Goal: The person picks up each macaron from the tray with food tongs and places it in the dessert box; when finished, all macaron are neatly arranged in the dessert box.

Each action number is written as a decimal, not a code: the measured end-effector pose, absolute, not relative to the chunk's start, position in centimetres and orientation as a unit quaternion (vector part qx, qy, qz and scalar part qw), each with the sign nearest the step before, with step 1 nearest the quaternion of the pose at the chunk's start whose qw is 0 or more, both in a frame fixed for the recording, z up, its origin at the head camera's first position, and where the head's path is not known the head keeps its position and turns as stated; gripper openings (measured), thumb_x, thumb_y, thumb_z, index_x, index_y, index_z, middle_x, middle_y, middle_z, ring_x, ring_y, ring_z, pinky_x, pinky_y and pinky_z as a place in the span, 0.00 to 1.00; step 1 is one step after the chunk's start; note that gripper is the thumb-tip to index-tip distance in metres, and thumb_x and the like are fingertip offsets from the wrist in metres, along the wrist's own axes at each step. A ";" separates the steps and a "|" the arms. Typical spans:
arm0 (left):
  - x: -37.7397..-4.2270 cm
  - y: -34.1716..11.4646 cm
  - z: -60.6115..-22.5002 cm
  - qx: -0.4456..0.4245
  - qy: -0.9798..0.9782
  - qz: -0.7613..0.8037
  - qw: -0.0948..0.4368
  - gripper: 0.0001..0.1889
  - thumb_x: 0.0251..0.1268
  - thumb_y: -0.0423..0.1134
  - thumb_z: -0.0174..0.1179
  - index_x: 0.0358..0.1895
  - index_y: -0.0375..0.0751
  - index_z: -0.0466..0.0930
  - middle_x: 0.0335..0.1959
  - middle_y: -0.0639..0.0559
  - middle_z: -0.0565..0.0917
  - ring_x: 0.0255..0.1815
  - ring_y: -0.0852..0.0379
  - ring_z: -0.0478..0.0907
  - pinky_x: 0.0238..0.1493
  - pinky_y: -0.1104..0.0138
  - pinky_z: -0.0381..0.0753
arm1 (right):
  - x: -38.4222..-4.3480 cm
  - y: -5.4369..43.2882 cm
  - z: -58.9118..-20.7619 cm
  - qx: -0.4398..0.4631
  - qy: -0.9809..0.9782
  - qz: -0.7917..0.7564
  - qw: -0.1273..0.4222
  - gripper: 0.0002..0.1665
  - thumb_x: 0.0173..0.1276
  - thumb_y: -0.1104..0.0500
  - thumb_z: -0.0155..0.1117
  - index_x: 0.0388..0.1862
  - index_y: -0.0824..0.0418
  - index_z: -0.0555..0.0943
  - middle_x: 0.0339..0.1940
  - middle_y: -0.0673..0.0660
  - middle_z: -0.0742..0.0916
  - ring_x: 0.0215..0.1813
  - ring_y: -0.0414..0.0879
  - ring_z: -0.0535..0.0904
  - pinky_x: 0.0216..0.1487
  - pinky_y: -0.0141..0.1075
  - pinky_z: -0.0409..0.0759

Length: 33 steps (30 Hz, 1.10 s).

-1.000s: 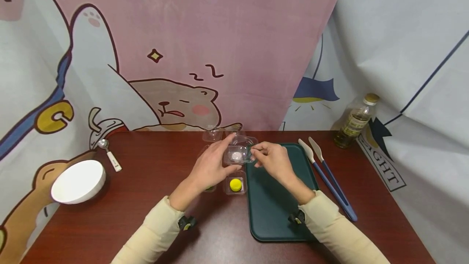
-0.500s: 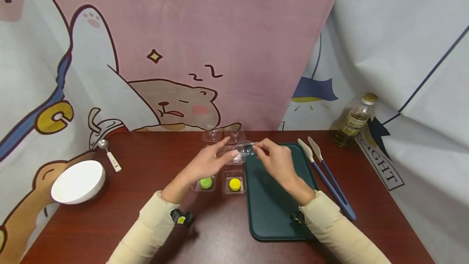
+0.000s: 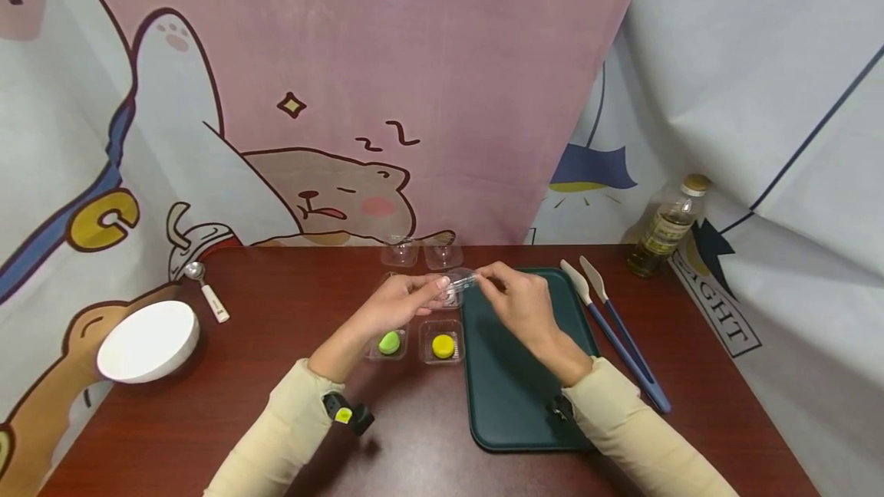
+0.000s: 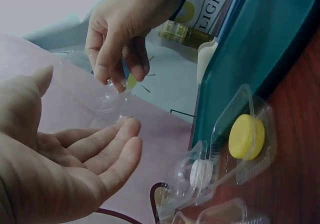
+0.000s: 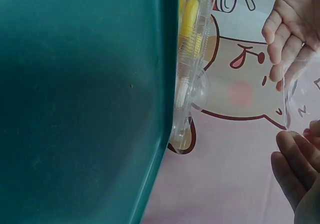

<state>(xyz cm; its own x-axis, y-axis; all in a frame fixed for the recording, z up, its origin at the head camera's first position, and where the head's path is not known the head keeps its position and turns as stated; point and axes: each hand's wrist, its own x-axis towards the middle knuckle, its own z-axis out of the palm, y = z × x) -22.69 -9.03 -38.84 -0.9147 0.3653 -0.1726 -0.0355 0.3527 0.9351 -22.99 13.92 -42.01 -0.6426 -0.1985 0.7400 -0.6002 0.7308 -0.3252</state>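
Observation:
My right hand point(image 3: 521, 301) pinches the edge of a thin, clear plastic lid point(image 3: 461, 283) between thumb and fingertips, above the tray's far left corner. My left hand point(image 3: 390, 305) is at the lid's other side; in the left wrist view its fingers are loosely extended, thumb apart, with fingertips close to the lid point(image 4: 102, 99). Below stand clear plastic boxes. One holds a yellow macaron point(image 3: 443, 346), and another a green macaron point(image 3: 390, 342). A white round piece point(image 4: 201, 174) sits in a clear box behind the yellow one, partly hidden by the hands in the head view.
A dark green tray point(image 3: 532, 397) lies on the right, with blue-handled tongs point(image 3: 625, 343) beside it. An oil bottle point(image 3: 666, 228) stands at the back right. On the left are a white bowl point(image 3: 148, 342) and a scoop point(image 3: 210, 296). Two clear domed pieces point(image 3: 421, 253) stand at the back.
The lid has turned from lying broadly visible to nearly edge-on. My left hand has moved down and its thumb and fingers look closer together, uncovering the green macaron. The right hand stays near its place.

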 end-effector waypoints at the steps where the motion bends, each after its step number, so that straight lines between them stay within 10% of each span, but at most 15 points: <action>1: -22.7 -9.1 -38.9 0.099 0.804 0.560 0.176 0.34 0.70 0.63 0.59 0.69 0.43 0.76 0.57 0.42 0.87 0.57 0.50 0.86 0.64 0.53 0.81 | -23.0 14.0 -41.9 0.238 -0.860 0.289 0.347 0.09 0.62 0.57 0.77 0.41 0.55 0.89 0.34 0.52 0.93 0.15 0.33 0.70 0.22 0.31 0.77; 8: -22.6 -9.9 -38.8 0.123 0.861 0.485 0.086 0.33 0.66 0.61 0.64 0.70 0.51 0.76 0.57 0.49 0.87 0.55 0.52 0.85 0.57 0.53 0.84 | -23.0 15.5 -40.9 0.292 -0.875 0.334 0.192 0.28 0.63 0.52 0.76 0.62 0.56 0.84 0.51 0.56 0.91 0.34 0.42 0.89 0.36 0.40 0.88; 15: -22.4 -10.9 -38.7 0.190 0.891 0.412 0.003 0.37 0.59 0.55 0.73 0.73 0.56 0.73 0.58 0.56 0.87 0.51 0.54 0.85 0.49 0.56 0.84 | -22.9 16.6 -40.0 0.322 -0.874 0.362 0.035 0.43 0.63 0.46 0.75 0.75 0.54 0.72 0.70 0.57 0.81 0.57 0.52 0.87 0.49 0.45 0.88; 33: -22.4 -11.1 -40.6 0.315 0.887 0.323 -0.097 0.49 0.47 0.57 0.79 0.76 0.51 0.68 0.66 0.54 0.82 0.66 0.48 0.79 0.64 0.49 0.79 | -22.6 16.8 -40.4 0.312 -0.892 0.319 0.077 0.44 0.53 0.41 0.81 0.67 0.54 0.78 0.56 0.52 0.87 0.52 0.47 0.86 0.46 0.42 0.88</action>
